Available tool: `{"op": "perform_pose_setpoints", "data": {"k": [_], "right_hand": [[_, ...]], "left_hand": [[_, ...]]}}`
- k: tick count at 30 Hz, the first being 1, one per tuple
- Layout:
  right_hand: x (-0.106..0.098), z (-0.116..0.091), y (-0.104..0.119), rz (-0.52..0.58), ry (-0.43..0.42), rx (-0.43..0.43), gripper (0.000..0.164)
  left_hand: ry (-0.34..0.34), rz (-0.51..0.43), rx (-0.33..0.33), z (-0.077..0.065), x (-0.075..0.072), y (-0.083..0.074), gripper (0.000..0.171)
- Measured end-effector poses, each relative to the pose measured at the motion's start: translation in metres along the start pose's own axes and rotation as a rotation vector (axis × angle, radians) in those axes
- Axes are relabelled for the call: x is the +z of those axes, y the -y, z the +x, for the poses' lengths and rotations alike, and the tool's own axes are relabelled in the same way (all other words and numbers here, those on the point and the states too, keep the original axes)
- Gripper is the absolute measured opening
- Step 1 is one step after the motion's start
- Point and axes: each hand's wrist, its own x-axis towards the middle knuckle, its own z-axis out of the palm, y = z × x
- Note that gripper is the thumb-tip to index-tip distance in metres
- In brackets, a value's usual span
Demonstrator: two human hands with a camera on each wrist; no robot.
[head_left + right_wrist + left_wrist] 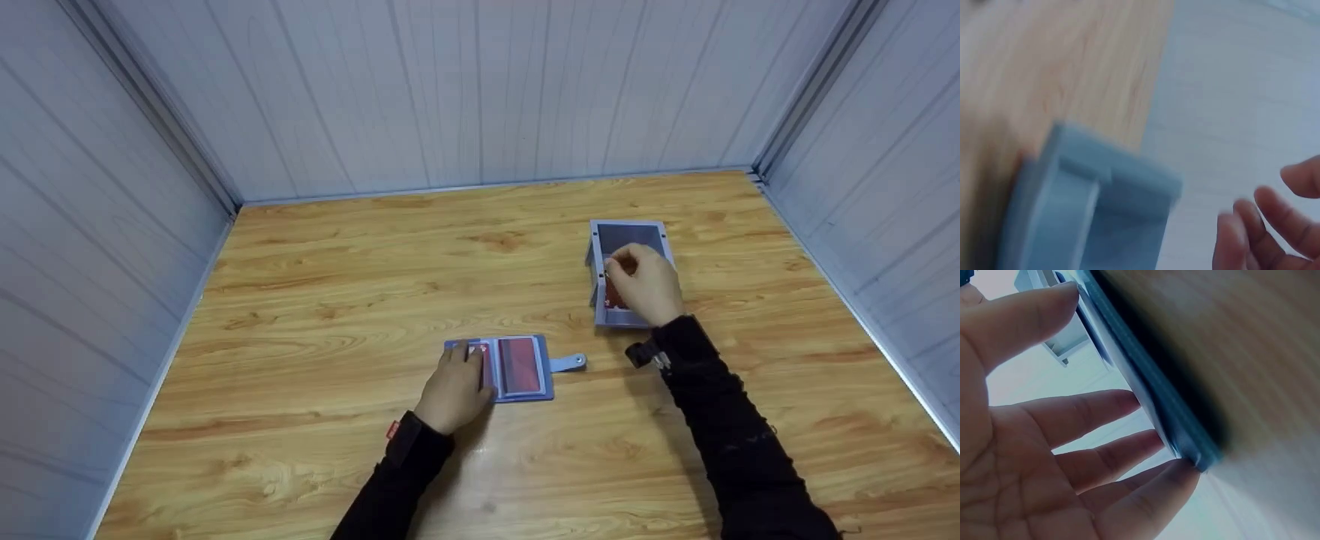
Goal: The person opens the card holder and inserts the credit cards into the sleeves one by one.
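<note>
Card holder (550,375) lies unfolded on the desk (337,337), strap (566,364) out to the right; grey box (611,319) stands beyond it, to its right, with a red card (616,297) inside, partly covered. Left hand (454,386) rests on the holder's left page, fingers spread and nearly straight, tips touching, nothing gripped. Right hand (651,289) is over the box, fingers loosely bent; right wrist view shows a gap between thumb and fingers, nothing between them. Step, my guess: getting a card from the box while the other hand steadies the holder. Best done by dropping thumb and fingertip onto the card's edge rather than its face, taking just one, and lifting it clear of the rim. Left hand should press lightly, since a hard push could slide the holder. The right page's sleeve (519,366) shows red too, so check before filling.
</note>
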Motion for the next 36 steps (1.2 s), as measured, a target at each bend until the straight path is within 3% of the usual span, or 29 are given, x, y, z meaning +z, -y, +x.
{"op": "perform_pose_setpoints", "data": {"k": [2, 6, 17, 19, 25, 36], "right_hand": [[-0.005, 0.006, -0.006, -0.047, -0.022, 0.009, 0.027], [-0.008, 0.018, -0.019, -0.109, 0.011, 0.045, 0.034], [0.011, 0.034, -0.045, -0.341, 0.193, 0.137, 0.054], [0.015, 0.036, -0.046, -0.377, 0.209, 0.148, 0.052], [0.021, 0.038, -0.050, -0.455, 0.232, 0.150, 0.025], [0.025, 0.038, -0.053, -0.467, 0.226, 0.137, 0.030]], "left_hand": [[-0.009, 0.004, 0.006, 0.000, 0.001, 0.000, 0.058], [-0.019, 0.001, 0.016, 0.000, 0.002, 0.001, 0.057], [-0.003, 0.012, 0.018, 0.000, 0.003, 0.001, 0.058], [-0.003, 0.015, 0.018, 0.001, 0.003, 0.001, 0.058], [-0.002, 0.011, 0.017, 0.000, 0.002, 0.000, 0.058], [0.014, 0.009, 0.004, 0.001, 0.003, 0.001, 0.059]]}}
